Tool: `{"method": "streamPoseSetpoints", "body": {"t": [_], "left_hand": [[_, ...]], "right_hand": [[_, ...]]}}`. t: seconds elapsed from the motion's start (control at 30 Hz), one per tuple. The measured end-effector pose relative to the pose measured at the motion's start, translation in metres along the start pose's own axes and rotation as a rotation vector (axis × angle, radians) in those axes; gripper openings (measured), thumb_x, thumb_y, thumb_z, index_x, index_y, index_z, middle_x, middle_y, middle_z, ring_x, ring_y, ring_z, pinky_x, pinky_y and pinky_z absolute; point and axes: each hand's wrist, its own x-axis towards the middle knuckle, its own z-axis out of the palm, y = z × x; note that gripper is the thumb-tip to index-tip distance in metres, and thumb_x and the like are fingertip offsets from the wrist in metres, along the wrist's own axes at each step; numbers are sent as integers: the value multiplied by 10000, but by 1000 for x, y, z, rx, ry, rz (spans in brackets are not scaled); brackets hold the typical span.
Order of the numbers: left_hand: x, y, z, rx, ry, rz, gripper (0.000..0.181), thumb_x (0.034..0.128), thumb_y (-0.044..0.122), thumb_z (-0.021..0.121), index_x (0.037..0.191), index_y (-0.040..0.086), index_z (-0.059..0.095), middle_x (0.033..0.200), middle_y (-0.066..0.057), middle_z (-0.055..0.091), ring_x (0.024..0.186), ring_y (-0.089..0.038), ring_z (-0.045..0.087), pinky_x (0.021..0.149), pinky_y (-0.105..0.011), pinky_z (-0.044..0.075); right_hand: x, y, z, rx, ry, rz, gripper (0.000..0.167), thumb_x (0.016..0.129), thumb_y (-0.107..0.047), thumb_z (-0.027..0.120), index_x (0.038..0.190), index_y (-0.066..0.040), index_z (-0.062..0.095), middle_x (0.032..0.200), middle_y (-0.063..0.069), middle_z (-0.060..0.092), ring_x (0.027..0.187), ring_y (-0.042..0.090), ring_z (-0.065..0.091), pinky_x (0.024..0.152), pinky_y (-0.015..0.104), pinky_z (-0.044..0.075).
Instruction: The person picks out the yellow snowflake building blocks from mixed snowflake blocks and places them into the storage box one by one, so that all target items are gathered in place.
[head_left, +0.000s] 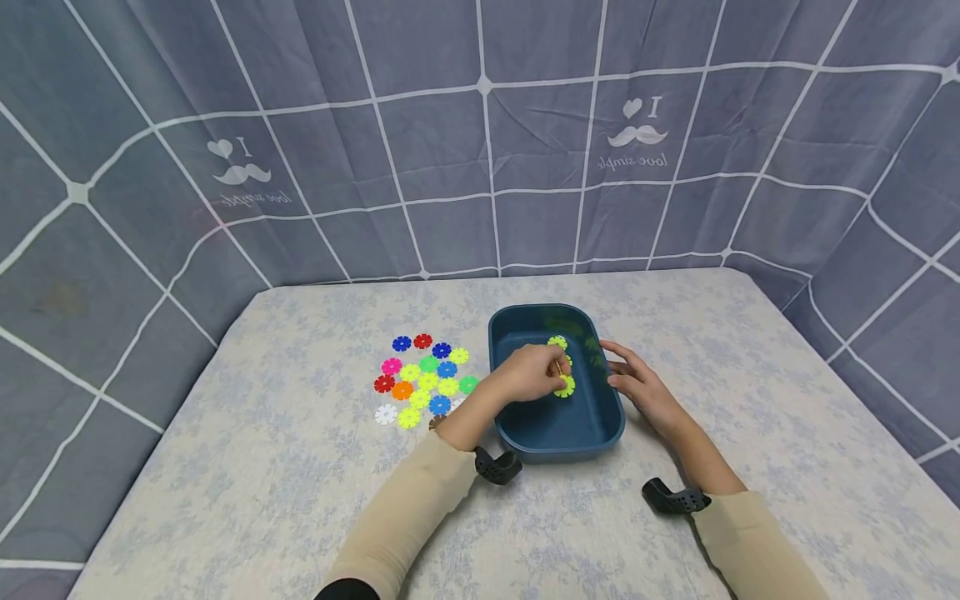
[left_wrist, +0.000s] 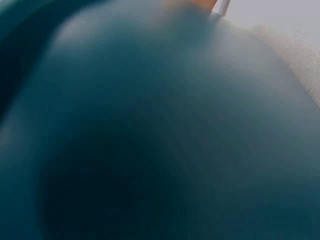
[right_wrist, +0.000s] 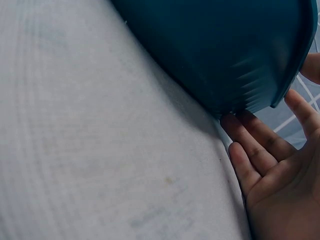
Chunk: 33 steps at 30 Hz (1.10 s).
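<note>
A dark teal plastic bin [head_left: 558, 433] stands on the table, its wall filling most of the left wrist view. Inside it lie yellow-green snowflake discs [head_left: 564, 387], notched round their edges. My left hand [head_left: 534, 372] reaches over the bin's left rim, fingers bent, and pinches a yellow snowflake disc between thumb and fingertips, mostly hidden. My right hand [head_left: 648, 396] rests against the outside of the bin's right wall with fingers extended. In the right wrist view, the right hand's fingertips [right_wrist: 235, 122] touch the bin [right_wrist: 210, 45] low on its side.
Several loose snowflake discs [head_left: 427, 381] in yellow, blue, red, green, orange, pink and white lie left of the bin, some partly behind the left forearm. A pale patterned cloth covers the table [head_left: 300, 467]. A grey gridded curtain [head_left: 442, 167] hangs behind.
</note>
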Motion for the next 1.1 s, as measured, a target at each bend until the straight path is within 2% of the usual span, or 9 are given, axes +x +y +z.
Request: {"method": "streamPoseSetpoints", "body": {"t": [0.07, 0.13, 0.4, 0.6, 0.8, 0.87, 0.97, 1.1], "left_hand": [[2, 0, 1, 17, -11, 2, 88, 921, 121, 686, 991, 85, 645, 779, 37, 610, 679, -91, 576, 651, -230, 463], [3, -1, 2, 33, -21, 4, 78, 923, 125, 684, 979, 95, 639, 782, 39, 606, 679, -93, 573, 649, -231, 461], [6, -2, 7, 49, -45, 0, 77, 901, 124, 708, 896, 118, 631, 761, 45, 604, 673, -88, 572, 630, -222, 459], [8, -4, 10, 66, -69, 13, 103, 884, 111, 721, 853, 124, 624, 724, 46, 598, 647, -90, 567, 616, -211, 453], [12, -5, 13, 105, -103, -3, 108, 874, 114, 732, 865, 128, 625, 742, 52, 595, 664, -90, 565, 629, -218, 450], [13, -4, 14, 124, -108, -10, 126, 861, 121, 747, 871, 133, 622, 751, 55, 595, 673, -86, 564, 631, -216, 450], [14, -4, 15, 159, -116, -17, 162, 840, 141, 774, 883, 141, 617, 766, 63, 590, 688, -75, 561, 629, -210, 446], [14, -4, 16, 191, -119, -27, 197, 823, 168, 797, 904, 145, 619, 777, 62, 582, 692, -81, 553, 621, -218, 438]], "right_hand": [[0, 0, 0, -1, 0, -3, 578, 1035, -170, 460, 1540, -52, 206, 1462, 322, 333, 1329, 454, 334, 1076, 648, 204], [0, 0, 1, -1, 0, -5, 575, 1035, -167, 459, 1538, -50, 209, 1460, 321, 334, 1327, 446, 340, 1077, 644, 207], [-1, 0, 1, 6, -4, 1, 573, 1033, -177, 462, 1536, -54, 217, 1463, 311, 333, 1244, 163, 445, 1083, 632, 204], [-1, -1, 2, 2, 4, 6, 579, 1031, -178, 468, 1537, -53, 216, 1455, 318, 343, 1223, 138, 456, 1083, 631, 209], [-2, -3, 2, -8, 10, 7, 581, 1029, -168, 472, 1536, -48, 214, 1445, 324, 353, 1181, 85, 471, 1076, 634, 222], [-2, -3, 1, -10, 13, 7, 581, 1029, -167, 475, 1535, -48, 217, 1442, 325, 359, 1194, 118, 478, 1074, 633, 227], [-1, -2, 1, -12, 16, 8, 579, 1028, -169, 477, 1534, -51, 222, 1442, 323, 363, 1259, 259, 461, 1074, 629, 235], [-1, -2, 0, -12, 13, 6, 572, 1031, -173, 470, 1533, -52, 226, 1456, 321, 347, 1319, 437, 364, 1074, 630, 233]]}}
